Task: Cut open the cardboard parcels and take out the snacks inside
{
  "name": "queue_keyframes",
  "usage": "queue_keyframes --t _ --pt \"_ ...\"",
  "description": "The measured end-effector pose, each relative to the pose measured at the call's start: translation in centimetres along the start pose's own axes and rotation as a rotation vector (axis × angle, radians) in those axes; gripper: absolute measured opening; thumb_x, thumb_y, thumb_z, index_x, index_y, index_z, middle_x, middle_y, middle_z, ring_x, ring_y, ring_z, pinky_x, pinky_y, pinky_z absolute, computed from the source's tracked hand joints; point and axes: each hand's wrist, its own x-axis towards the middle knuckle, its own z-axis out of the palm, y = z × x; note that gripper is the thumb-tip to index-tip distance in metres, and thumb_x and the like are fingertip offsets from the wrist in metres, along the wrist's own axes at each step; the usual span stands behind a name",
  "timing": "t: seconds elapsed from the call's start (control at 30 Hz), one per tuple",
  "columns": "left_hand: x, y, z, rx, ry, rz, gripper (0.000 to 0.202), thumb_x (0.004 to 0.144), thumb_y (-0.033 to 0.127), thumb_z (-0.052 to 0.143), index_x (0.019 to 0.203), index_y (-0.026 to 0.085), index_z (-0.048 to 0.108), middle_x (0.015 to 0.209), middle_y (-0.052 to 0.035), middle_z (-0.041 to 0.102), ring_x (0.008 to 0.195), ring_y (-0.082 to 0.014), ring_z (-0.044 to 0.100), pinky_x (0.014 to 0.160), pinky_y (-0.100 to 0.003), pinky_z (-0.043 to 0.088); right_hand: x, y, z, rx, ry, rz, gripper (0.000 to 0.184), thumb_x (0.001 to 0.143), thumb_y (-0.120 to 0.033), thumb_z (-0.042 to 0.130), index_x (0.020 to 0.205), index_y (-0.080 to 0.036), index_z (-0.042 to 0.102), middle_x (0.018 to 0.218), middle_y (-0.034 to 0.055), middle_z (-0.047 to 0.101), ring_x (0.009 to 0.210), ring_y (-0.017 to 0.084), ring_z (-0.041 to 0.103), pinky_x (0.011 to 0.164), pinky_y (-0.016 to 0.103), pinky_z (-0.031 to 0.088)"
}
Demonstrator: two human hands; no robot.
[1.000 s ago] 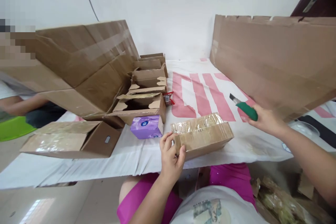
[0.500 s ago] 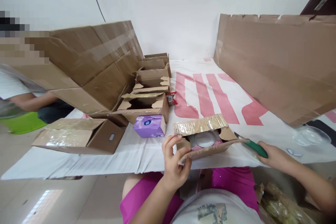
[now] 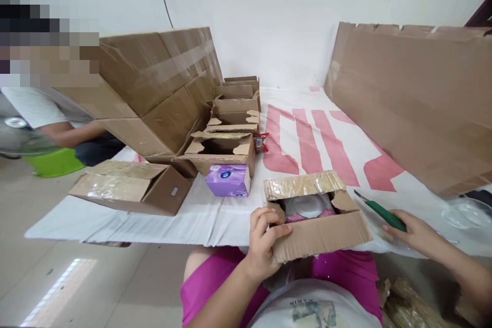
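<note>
white cloth with red print covers the tabletop (image 3: pixel 215 220). a tall cardboard divider (image 3: pixel 403 107) stands along its right side, another (image 3: pixel 161 77) along the left, with a row of open cartons (image 3: pixel 234 128) beside it running toward the back edge. a taped carton (image 3: pixel 119 184) lies at the front left corner. at the front edge, right of centre, sits the opened carton (image 3: pixel 323 238), a pink-and-white pack (image 3: pixel 309 207) showing inside. the purple tissue pack (image 3: pixel 227 181) is by the nearest open carton. the left hand (image 3: pixel 265 238) has its fingers curled on the opened carton's left end, thumb on the front flap; the right hand (image 3: pixel 411 228) is closed round a green-handled utility knife (image 3: pixel 384 215), blade just beside the opened carton. a small red packet (image 3: pixel 261 142) lies by the row.
</note>
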Motion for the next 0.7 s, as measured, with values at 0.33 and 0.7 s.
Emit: queue_keyframes --t 0.33,0.7 --pt "0.1 0.4 -1.5 -0.09 -0.138 0.009 0.066 0.093 0.069 0.024 0.114 0.019 0.061 0.1 -0.0112 0.059 0.11 -0.0296 0.05 0.098 -0.05 0.041 2.5 -3.2 0.1 -0.04 0.119 0.057 0.041 0.077 -0.057 0.054 0.098 -0.023 0.064 0.092 0.0084 0.075 0.078 0.027 0.068 0.063 0.035 0.05" --pt "3.0 1.0 -2.7 0.192 -0.405 -0.116 0.01 0.081 0.022 0.061 0.09 0.018 0.064 0.141 -0.015 0.054 0.136 -0.034 0.042 0.108 -0.053 0.029 1.6 -14.4 -1.9 0.144 0.396 -0.535 0.021 0.093 -0.038 0.052 0.103 -0.023 0.063 0.095 0.0059 0.07 0.087 0.019 0.067 0.077 0.033 0.055"
